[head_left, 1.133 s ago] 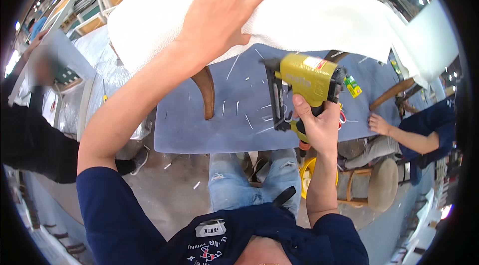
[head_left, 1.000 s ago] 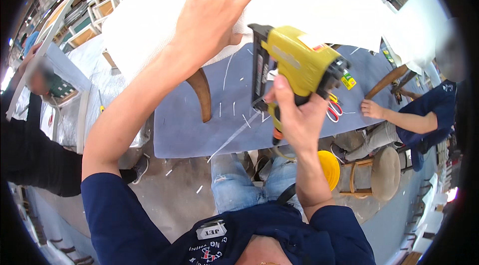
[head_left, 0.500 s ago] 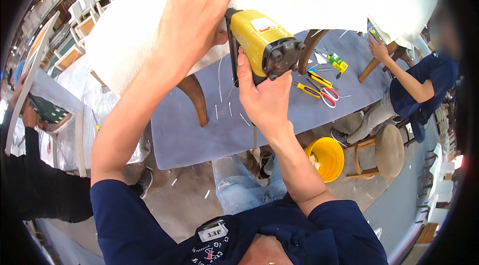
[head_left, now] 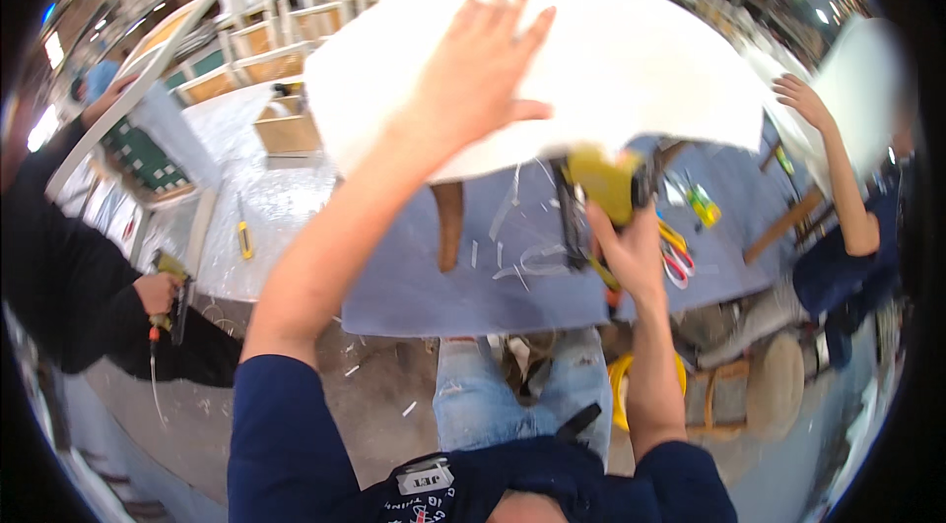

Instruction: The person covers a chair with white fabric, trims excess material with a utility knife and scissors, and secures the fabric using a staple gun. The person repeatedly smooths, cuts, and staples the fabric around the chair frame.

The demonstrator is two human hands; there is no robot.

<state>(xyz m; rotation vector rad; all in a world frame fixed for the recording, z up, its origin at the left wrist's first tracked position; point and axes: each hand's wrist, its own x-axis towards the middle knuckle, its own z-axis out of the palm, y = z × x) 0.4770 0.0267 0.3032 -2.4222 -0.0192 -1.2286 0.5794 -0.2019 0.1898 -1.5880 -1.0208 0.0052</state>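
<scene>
A white padded chair seat [head_left: 641, 60] rests on the blue-grey covered table [head_left: 414, 301], one curved wooden leg [head_left: 448, 228] showing below it. My left hand [head_left: 473, 80] lies flat on the white cover, fingers spread. In my right hand [head_left: 631, 252] is a yellow and black staple gun [head_left: 606, 183], blurred by motion, close below the seat's front edge. Its hose end, orange, hangs under my grip. Thin white strips [head_left: 512, 272] are scattered on the table near it.
Red-handled scissors [head_left: 678, 267] lie right of my right hand. A yellow bucket [head_left: 619, 395] and a round stool [head_left: 774, 385] stand beyond the table's front edge. At left, a co-worker's hand [head_left: 156, 293] holds another staple gun; a screwdriver [head_left: 244, 239] and wooden box [head_left: 288, 132] sit nearby. Another person works at right.
The staple gun has moved right and down, away from my left hand, which has shifted right over the seat. The view has tilted up. The right co-worker's hand now reaches to a white chair.
</scene>
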